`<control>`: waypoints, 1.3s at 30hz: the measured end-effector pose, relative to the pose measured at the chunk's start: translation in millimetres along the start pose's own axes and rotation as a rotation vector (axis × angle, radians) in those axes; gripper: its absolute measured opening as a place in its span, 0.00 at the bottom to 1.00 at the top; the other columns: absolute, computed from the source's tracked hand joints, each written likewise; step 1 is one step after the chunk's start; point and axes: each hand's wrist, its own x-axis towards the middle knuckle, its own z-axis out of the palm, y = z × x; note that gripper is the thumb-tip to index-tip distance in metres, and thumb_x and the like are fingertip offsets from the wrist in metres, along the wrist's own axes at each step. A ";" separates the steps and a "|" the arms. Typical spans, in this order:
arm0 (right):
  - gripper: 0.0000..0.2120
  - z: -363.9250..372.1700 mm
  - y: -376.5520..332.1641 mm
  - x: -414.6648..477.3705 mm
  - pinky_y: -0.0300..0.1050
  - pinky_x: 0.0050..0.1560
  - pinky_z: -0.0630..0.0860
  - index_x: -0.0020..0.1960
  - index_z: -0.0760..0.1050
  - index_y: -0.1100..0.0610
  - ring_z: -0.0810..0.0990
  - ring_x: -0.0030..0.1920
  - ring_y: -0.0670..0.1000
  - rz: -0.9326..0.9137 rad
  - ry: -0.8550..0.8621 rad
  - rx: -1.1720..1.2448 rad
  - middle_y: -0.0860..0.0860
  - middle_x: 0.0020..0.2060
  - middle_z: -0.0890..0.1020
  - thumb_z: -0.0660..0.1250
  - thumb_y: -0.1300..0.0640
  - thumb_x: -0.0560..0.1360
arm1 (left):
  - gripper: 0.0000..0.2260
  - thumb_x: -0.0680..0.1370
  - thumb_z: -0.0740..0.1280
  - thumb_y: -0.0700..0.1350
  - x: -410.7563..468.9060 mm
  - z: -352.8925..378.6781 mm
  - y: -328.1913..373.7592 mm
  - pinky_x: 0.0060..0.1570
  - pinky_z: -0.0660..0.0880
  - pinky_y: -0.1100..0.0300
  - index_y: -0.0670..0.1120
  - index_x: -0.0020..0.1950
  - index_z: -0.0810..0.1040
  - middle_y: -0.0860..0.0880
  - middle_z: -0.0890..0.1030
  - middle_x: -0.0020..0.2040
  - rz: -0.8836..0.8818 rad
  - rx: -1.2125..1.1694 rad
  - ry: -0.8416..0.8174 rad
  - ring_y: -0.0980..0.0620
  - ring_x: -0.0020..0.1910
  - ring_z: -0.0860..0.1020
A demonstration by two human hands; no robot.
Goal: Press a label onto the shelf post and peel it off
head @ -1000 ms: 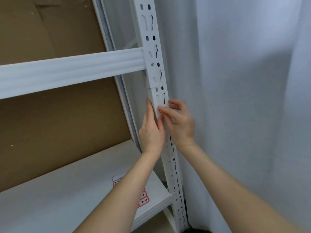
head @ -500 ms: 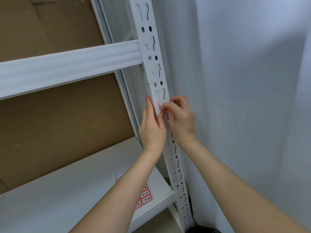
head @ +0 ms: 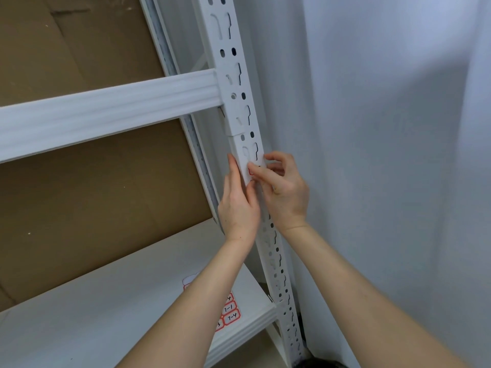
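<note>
Pinching a red-edged label (head: 251, 171) against the slotted shelf upright (head: 240, 107) with right hand (head: 283, 187), left hand (head: 239, 205) flat alongside, steadying it just below the crossbeam (head: 106, 112).

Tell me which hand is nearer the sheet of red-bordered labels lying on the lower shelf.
Left. The left hand rests on the upright post, above the label sheet on the shelf. The right hand presses the post farther up and to the right.
</note>
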 end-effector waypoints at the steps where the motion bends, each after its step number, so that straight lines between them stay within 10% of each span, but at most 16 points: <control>1: 0.13 -0.5 0.3 0.0 0.43 0.34 0.78 0.48 0.84 0.52 0.81 0.44 0.54 -0.011 -0.003 -0.020 0.54 0.52 0.80 0.61 0.51 0.74 | 0.26 0.82 0.57 0.48 0.1 0.5 -0.3 0.44 0.66 0.61 0.51 0.78 0.50 0.50 0.70 0.69 0.000 -0.001 0.001 0.46 0.56 0.78; 7: 0.20 -1.3 1.4 1.4 0.27 0.33 0.65 0.50 0.82 0.50 0.78 0.46 0.43 0.094 -0.071 -0.105 0.45 0.53 0.79 0.56 0.41 0.75 | 0.27 0.82 0.57 0.47 -0.1 1.3 -0.4 0.44 0.66 0.61 0.51 0.78 0.50 0.49 0.71 0.68 0.004 0.004 0.010 0.46 0.55 0.77; 39: 0.08 0.3 -1.2 0.4 0.35 0.30 0.66 0.44 0.83 0.49 0.79 0.36 0.48 -0.018 0.023 -0.117 0.46 0.43 0.81 0.65 0.52 0.74 | 0.26 0.83 0.56 0.48 -0.1 -0.5 0.6 0.45 0.66 0.61 0.52 0.78 0.49 0.49 0.70 0.68 -0.027 -0.007 -0.036 0.46 0.55 0.77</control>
